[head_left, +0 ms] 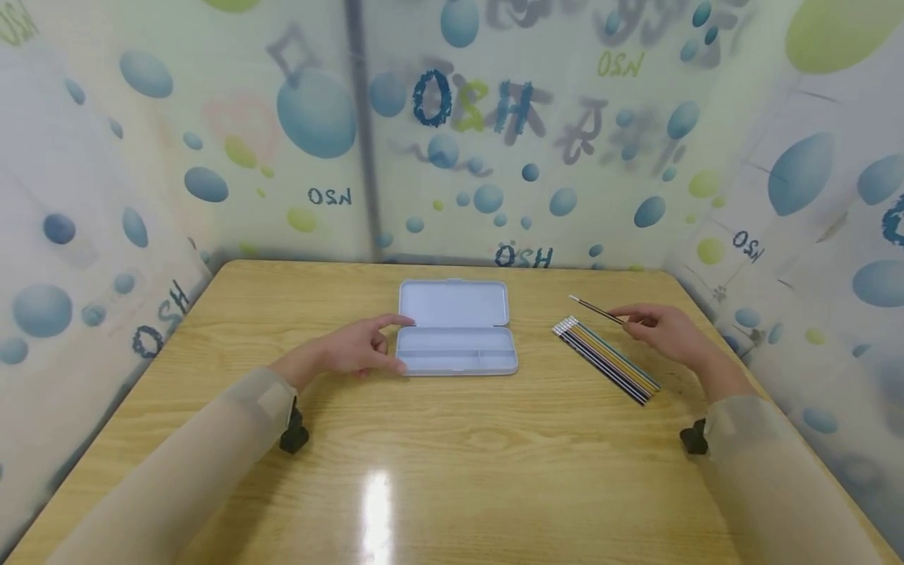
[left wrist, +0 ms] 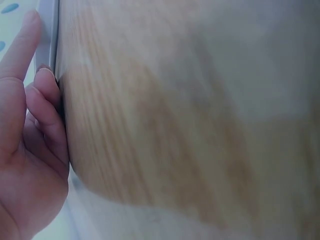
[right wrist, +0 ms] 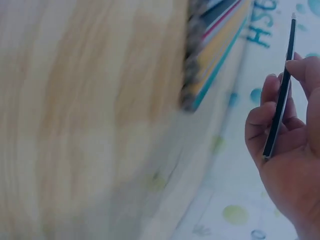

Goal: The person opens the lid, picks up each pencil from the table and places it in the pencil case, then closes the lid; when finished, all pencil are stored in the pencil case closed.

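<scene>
An open pale blue pencil case lies with its lid folded back and an inner divider showing. At its left end the left hand rests thumb and index finger on the corners; that hand also shows beside the case edge in the left wrist view. The right hand pinches one dark pencil, held above the table and pointing up-left. In the right wrist view the pencil crosses the fingers of the right hand.
Several pencils lie side by side in a slanted row right of the case, just below the right hand. The wooden table meets patterned curtains at its back and sides.
</scene>
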`<action>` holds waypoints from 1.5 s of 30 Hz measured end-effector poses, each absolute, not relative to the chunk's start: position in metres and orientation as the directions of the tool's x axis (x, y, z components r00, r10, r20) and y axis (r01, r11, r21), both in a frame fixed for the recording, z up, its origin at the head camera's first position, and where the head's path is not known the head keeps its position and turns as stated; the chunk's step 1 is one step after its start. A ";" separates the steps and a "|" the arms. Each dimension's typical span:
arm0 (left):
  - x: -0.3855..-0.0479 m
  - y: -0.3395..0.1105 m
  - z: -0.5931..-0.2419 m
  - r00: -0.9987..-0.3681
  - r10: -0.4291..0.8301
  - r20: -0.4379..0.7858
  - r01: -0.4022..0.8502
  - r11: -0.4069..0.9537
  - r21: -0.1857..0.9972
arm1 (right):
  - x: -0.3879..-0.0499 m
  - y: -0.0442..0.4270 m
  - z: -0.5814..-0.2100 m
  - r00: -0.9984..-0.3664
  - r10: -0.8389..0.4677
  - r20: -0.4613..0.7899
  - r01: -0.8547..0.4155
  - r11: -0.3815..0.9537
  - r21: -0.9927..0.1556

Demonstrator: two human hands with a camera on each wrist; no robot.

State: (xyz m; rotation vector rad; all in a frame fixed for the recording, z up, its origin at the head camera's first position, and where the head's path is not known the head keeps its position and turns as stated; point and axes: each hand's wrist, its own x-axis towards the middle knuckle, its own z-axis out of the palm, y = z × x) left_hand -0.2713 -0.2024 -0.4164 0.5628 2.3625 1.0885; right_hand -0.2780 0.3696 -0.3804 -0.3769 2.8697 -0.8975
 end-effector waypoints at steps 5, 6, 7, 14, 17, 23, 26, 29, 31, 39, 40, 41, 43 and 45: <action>-0.270 -0.202 -0.414 -0.801 0.545 -0.248 0.168 0.602 0.781 | -0.275 0.346 -0.371 -0.951 -0.310 -0.017 -0.247 0.789 -0.563; -0.270 -0.202 -0.414 -0.801 0.545 -0.247 0.169 0.603 0.780 | -0.275 0.341 -0.370 -0.947 -0.320 -0.016 -0.255 0.784 -0.566; -0.270 -0.202 -0.414 -0.802 0.544 -0.247 0.170 0.603 0.779 | -0.275 0.335 -0.370 -0.943 -0.332 -0.015 -0.265 0.778 -0.569; -0.270 -0.202 -0.415 -0.807 0.536 -0.248 0.166 0.609 0.776 | -0.272 0.299 -0.367 -0.916 -0.400 -0.013 -0.317 0.744 -0.589; -0.269 -0.202 -0.415 -0.808 0.534 -0.247 0.160 0.603 0.781 | -0.272 0.284 -0.368 -0.908 -0.419 -0.010 -0.332 0.734 -0.592; -0.268 -0.201 -0.415 -0.810 0.531 -0.248 0.159 0.607 0.779 | -0.276 0.258 -0.373 -0.882 -0.472 -0.005 -0.372 0.702 -0.607; -0.268 -0.201 -0.414 -0.811 0.528 -0.254 0.150 0.607 0.781 | -0.280 0.248 -0.378 -0.872 -0.490 0.003 -0.388 0.686 -0.615; -0.268 -0.200 -0.413 -0.809 0.528 -0.259 0.145 0.606 0.782 | -0.281 0.237 -0.379 -0.865 -0.502 0.006 -0.400 0.681 -0.613; -0.268 -0.200 -0.413 -0.807 0.532 -0.258 0.146 0.603 0.784 | -0.282 0.229 -0.379 -0.860 -0.511 0.011 -0.409 0.675 -0.614; -0.269 -0.200 -0.414 -0.807 0.531 -0.258 0.141 0.598 0.789 | -0.287 0.195 -0.379 -0.820 -0.572 0.017 -0.455 0.633 -0.626; -0.269 -0.200 -0.414 -0.807 0.531 -0.258 0.140 0.598 0.789 | -0.288 0.191 -0.380 -0.816 -0.578 0.016 -0.458 0.630 -0.627; -0.269 -0.201 -0.414 -0.807 0.530 -0.259 0.139 0.597 0.790 | -0.288 0.187 -0.380 -0.815 -0.579 0.011 -0.456 0.630 -0.629; -0.269 -0.201 -0.414 -0.809 0.526 -0.262 0.131 0.597 0.791 | -0.289 0.179 -0.380 -0.814 -0.581 -0.002 -0.450 0.633 -0.630; -0.269 -0.201 -0.415 -0.810 0.524 -0.265 0.128 0.598 0.791 | -0.291 0.171 -0.380 -0.810 -0.587 -0.011 -0.451 0.634 -0.628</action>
